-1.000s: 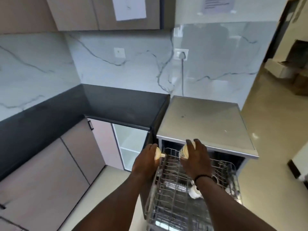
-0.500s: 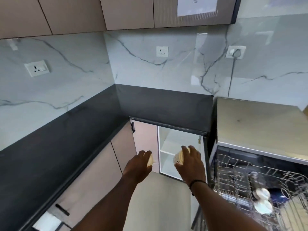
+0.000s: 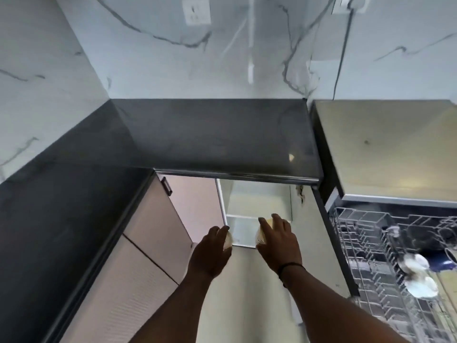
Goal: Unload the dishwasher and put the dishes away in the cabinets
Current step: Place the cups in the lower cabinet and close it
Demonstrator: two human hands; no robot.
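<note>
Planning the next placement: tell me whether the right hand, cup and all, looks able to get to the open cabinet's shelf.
Probably yes. The right hand grips a cream cup straight before the open cabinet, whose shelf shows nothing blocking it.

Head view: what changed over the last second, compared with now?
Both hands carried their cream cups away from the dishwasher rack leftward to the open lower cabinet. The left hand and right hand now reach toward its shelf. Unchanged: each hand still grips its cup, left cup and right cup; dishes remain in the rack.
</note>
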